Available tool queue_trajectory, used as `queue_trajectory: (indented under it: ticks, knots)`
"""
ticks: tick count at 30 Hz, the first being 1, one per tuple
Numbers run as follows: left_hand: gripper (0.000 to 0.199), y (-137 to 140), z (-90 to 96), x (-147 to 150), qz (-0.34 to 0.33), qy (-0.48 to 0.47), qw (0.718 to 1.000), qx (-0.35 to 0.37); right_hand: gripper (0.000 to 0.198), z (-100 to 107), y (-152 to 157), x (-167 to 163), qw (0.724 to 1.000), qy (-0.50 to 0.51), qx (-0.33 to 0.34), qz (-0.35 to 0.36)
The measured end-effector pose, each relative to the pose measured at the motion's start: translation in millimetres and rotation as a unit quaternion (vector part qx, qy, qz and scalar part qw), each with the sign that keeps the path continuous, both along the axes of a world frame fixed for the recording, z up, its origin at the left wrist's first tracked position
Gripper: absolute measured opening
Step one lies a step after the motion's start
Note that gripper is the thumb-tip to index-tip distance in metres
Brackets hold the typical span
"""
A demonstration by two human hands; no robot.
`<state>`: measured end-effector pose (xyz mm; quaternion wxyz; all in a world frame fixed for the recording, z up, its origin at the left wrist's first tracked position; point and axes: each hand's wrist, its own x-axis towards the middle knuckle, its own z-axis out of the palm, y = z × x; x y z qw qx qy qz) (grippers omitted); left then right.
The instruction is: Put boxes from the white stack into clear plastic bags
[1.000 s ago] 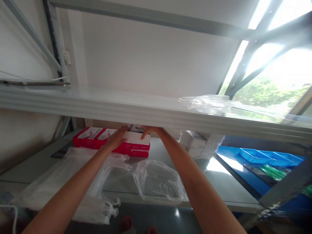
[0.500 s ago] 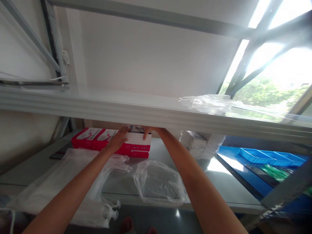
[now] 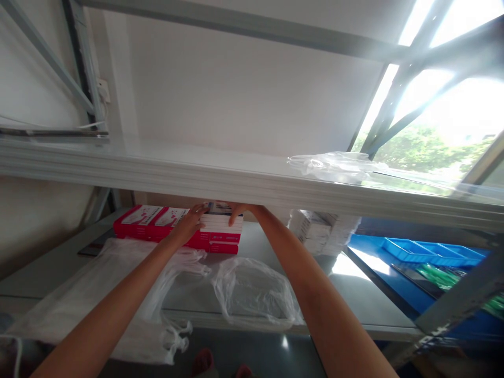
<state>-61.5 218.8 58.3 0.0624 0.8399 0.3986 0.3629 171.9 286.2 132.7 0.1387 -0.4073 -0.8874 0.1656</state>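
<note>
Under the shelf board, a stack of white boxes [image 3: 221,223] with a dark printed picture on top rests on red boxes [image 3: 223,242]. My left hand [image 3: 192,219] holds the stack's left side, its fingers bent over the top edge. On the opposite side my right hand [image 3: 237,211] grips it, thumb on the front face and the other fingers partly hidden behind the board. Further left stand red-and-white printed boxes [image 3: 151,218] in a row, close to my left hand.
White plastic bags [image 3: 118,283] lie left on the lower shelf [image 3: 354,302], and a clear bag [image 3: 255,294] between my forearms. The upper shelf board [image 3: 177,176] runs low above my hands. Wrapped white packages [image 3: 315,231] and a blue divided tray [image 3: 431,252] are at right.
The view has shifted slightly. Both hands stay on the white boxes, with little visible movement of the stack.
</note>
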Motion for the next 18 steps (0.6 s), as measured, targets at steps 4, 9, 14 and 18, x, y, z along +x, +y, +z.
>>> queue_trajectory:
  ticks: [4,9,14,18]
  knots:
    - [0.054,-1,1.6,-1,-0.006,-0.005,1.000,-0.002,0.088,1,-5,0,1.000,0.002,-0.004,0.007]
    - [0.054,-5,3.8,-1,-0.004,0.001,1.000,-0.008,0.086,5,-14,-4,1.000,-0.017,-0.021,0.007]
    - [0.058,-19,6.0,1,-0.002,0.015,1.000,0.007,0.080,15,-35,-7,1.000,-0.010,-0.024,0.018]
    - [0.059,-44,17.4,-2,0.033,0.021,0.999,0.036,0.050,10,-87,-2,0.990,0.023,0.099,-0.094]
